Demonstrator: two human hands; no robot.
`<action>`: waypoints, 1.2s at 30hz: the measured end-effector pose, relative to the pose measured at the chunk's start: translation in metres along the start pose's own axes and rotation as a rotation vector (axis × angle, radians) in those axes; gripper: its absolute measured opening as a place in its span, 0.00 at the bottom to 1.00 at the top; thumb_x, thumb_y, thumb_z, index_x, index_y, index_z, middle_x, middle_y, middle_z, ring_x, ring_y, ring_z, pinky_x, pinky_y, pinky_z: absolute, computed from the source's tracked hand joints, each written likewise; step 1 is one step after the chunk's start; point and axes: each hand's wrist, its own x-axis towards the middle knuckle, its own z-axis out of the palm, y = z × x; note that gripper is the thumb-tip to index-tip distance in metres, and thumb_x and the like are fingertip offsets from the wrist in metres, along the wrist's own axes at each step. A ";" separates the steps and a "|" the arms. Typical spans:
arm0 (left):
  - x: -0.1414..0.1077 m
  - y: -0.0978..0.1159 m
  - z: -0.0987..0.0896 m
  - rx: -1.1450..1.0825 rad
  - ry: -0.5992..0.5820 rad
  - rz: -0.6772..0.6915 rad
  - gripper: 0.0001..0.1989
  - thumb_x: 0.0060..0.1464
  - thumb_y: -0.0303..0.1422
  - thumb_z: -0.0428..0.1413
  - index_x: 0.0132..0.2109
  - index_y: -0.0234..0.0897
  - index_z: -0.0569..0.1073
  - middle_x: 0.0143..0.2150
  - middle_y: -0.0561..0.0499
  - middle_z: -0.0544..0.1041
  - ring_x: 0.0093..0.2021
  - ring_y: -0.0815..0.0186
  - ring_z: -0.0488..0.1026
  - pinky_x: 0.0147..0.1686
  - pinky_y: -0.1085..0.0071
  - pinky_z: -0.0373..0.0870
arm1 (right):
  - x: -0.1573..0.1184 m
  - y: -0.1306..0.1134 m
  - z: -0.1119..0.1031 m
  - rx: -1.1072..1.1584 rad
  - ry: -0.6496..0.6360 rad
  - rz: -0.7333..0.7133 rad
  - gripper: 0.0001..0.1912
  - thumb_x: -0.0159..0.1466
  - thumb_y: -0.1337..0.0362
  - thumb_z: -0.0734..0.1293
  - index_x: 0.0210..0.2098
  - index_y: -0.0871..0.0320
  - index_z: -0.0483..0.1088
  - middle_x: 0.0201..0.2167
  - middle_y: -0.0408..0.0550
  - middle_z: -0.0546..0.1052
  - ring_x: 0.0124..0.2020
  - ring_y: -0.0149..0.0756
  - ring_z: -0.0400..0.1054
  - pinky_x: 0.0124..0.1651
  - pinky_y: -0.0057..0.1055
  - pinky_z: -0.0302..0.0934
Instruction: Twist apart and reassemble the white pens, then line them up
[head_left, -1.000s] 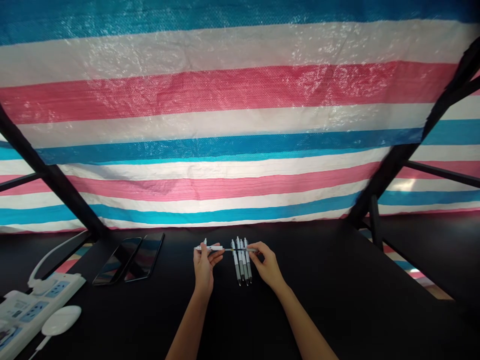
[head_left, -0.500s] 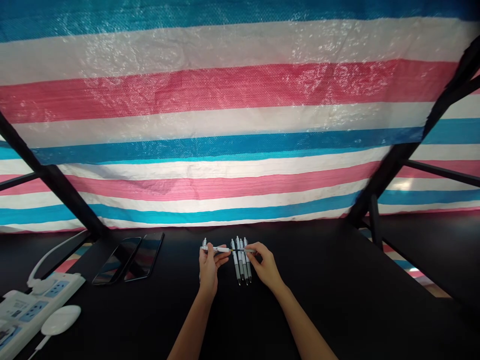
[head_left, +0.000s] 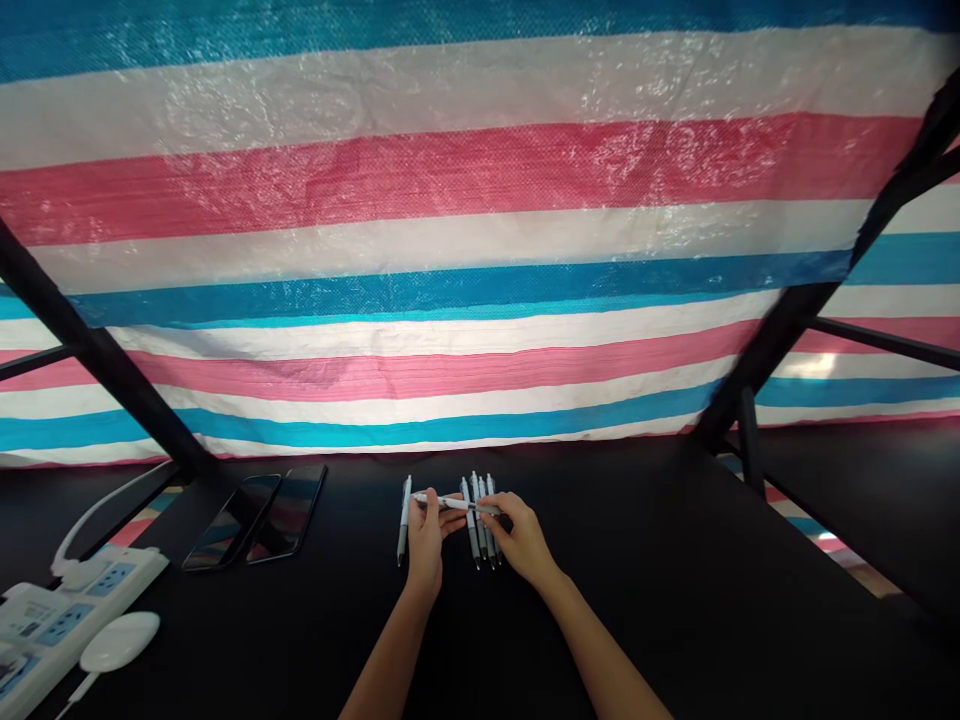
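My left hand (head_left: pixel 427 545) holds the white barrel of a pen (head_left: pixel 450 502) that lies roughly level above the black table. At the pen's right end, my right hand (head_left: pixel 521 535) pinches its grey grip section (head_left: pixel 488 509); whether the two parts touch is too small to tell. Just beyond the fingers, several white pens with grey grips (head_left: pixel 474 520) lie side by side, their dark tips towards me. One more white and grey pen (head_left: pixel 403 520) lies alone to the left of my left hand.
Two dark phones (head_left: pixel 234 520) lie on the black table (head_left: pixel 330 620) at the left. Nearer, a white power strip (head_left: pixel 112 590) sits beside a white rounded device (head_left: pixel 120 642) with a cable. Black frame bars (head_left: pixel 142 390) and a striped sheet (head_left: pixel 450 375) stand behind.
Both hands have come closer together, the left moving right and the right moving slightly left. The pen's grey part is nearer the white barrel. The lone pen at the left is now uncovered.
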 end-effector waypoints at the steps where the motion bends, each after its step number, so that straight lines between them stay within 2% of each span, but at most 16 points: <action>1: 0.000 0.000 0.000 0.000 0.001 0.000 0.20 0.48 0.47 0.57 0.37 0.38 0.60 0.33 0.46 0.79 0.27 0.66 0.77 0.28 0.72 0.73 | 0.000 0.000 0.000 0.001 0.000 0.008 0.09 0.62 0.65 0.61 0.41 0.55 0.71 0.33 0.48 0.74 0.35 0.38 0.67 0.38 0.33 0.62; 9: -0.001 0.000 0.000 0.032 -0.012 -0.002 0.19 0.48 0.47 0.56 0.38 0.37 0.61 0.34 0.45 0.79 0.28 0.64 0.78 0.28 0.71 0.73 | 0.000 -0.003 0.000 -0.023 -0.034 0.054 0.12 0.64 0.60 0.60 0.41 0.55 0.72 0.31 0.47 0.74 0.33 0.36 0.68 0.35 0.30 0.60; 13: -0.001 0.000 0.002 0.030 -0.023 0.002 0.20 0.47 0.47 0.57 0.37 0.37 0.61 0.32 0.45 0.79 0.27 0.65 0.77 0.27 0.72 0.73 | 0.000 -0.006 -0.002 -0.034 -0.090 0.081 0.18 0.67 0.57 0.54 0.35 0.56 0.73 0.21 0.44 0.73 0.27 0.35 0.67 0.35 0.30 0.59; 16: 0.000 0.001 0.001 0.039 -0.030 0.003 0.21 0.47 0.48 0.57 0.37 0.37 0.60 0.31 0.45 0.79 0.27 0.63 0.78 0.26 0.71 0.73 | 0.000 -0.005 -0.004 -0.014 -0.112 0.124 0.18 0.68 0.57 0.52 0.43 0.56 0.70 0.19 0.41 0.72 0.24 0.34 0.67 0.33 0.29 0.59; 18: 0.001 0.003 0.000 0.042 -0.020 0.011 0.21 0.47 0.48 0.56 0.37 0.37 0.60 0.32 0.45 0.79 0.28 0.63 0.78 0.27 0.71 0.74 | 0.001 -0.003 -0.005 -0.007 -0.098 0.136 0.17 0.65 0.57 0.57 0.50 0.56 0.65 0.23 0.42 0.74 0.26 0.34 0.67 0.32 0.28 0.59; 19: 0.001 0.004 -0.001 0.041 -0.009 0.016 0.20 0.48 0.48 0.56 0.37 0.37 0.60 0.33 0.45 0.79 0.28 0.64 0.78 0.27 0.71 0.74 | 0.001 -0.002 -0.006 -0.010 -0.084 0.133 0.17 0.63 0.57 0.60 0.50 0.55 0.64 0.26 0.42 0.73 0.26 0.34 0.67 0.31 0.27 0.59; 21: 0.002 0.005 -0.003 0.036 0.010 0.022 0.19 0.49 0.47 0.56 0.38 0.37 0.60 0.34 0.44 0.79 0.28 0.65 0.78 0.27 0.71 0.74 | 0.002 0.000 -0.006 -0.020 -0.049 0.116 0.13 0.60 0.60 0.63 0.44 0.55 0.66 0.28 0.42 0.72 0.26 0.32 0.67 0.31 0.27 0.59; 23: 0.003 0.006 -0.005 0.034 0.016 0.022 0.18 0.50 0.46 0.55 0.38 0.37 0.60 0.35 0.44 0.79 0.29 0.65 0.78 0.28 0.71 0.74 | 0.002 0.001 -0.007 -0.029 -0.031 0.104 0.07 0.60 0.62 0.62 0.38 0.55 0.68 0.27 0.41 0.71 0.26 0.31 0.66 0.31 0.26 0.59; 25: 0.003 0.007 -0.005 0.036 0.016 0.020 0.17 0.51 0.45 0.55 0.38 0.37 0.60 0.35 0.44 0.79 0.29 0.65 0.78 0.28 0.71 0.75 | 0.002 0.001 -0.006 -0.037 -0.035 0.103 0.06 0.61 0.62 0.61 0.36 0.55 0.67 0.26 0.40 0.70 0.26 0.31 0.65 0.31 0.26 0.58; 28: 0.003 0.007 -0.005 0.036 0.021 0.020 0.16 0.52 0.44 0.55 0.38 0.38 0.60 0.35 0.45 0.79 0.29 0.66 0.77 0.28 0.72 0.75 | 0.002 0.000 -0.007 -0.064 -0.052 0.107 0.08 0.64 0.60 0.59 0.34 0.55 0.67 0.24 0.40 0.69 0.26 0.31 0.64 0.29 0.26 0.56; 32: 0.002 0.007 -0.004 0.031 0.006 0.016 0.16 0.52 0.44 0.54 0.38 0.38 0.60 0.34 0.45 0.79 0.28 0.66 0.77 0.28 0.72 0.75 | 0.002 -0.004 -0.008 -0.105 -0.064 0.100 0.18 0.67 0.58 0.54 0.25 0.57 0.66 0.22 0.42 0.68 0.26 0.32 0.63 0.29 0.26 0.54; 34: 0.003 0.007 -0.004 0.026 0.005 0.014 0.16 0.52 0.44 0.55 0.38 0.38 0.60 0.34 0.45 0.79 0.28 0.66 0.77 0.27 0.72 0.74 | 0.002 -0.005 -0.009 -0.092 -0.067 0.107 0.19 0.67 0.58 0.53 0.26 0.57 0.67 0.23 0.43 0.69 0.26 0.32 0.64 0.29 0.26 0.54; 36: 0.003 0.008 -0.005 0.019 0.016 0.016 0.17 0.51 0.44 0.55 0.38 0.38 0.60 0.34 0.45 0.79 0.28 0.66 0.77 0.27 0.72 0.74 | 0.002 -0.004 -0.010 -0.059 -0.076 0.122 0.14 0.66 0.57 0.55 0.35 0.56 0.69 0.25 0.42 0.70 0.26 0.31 0.64 0.29 0.26 0.56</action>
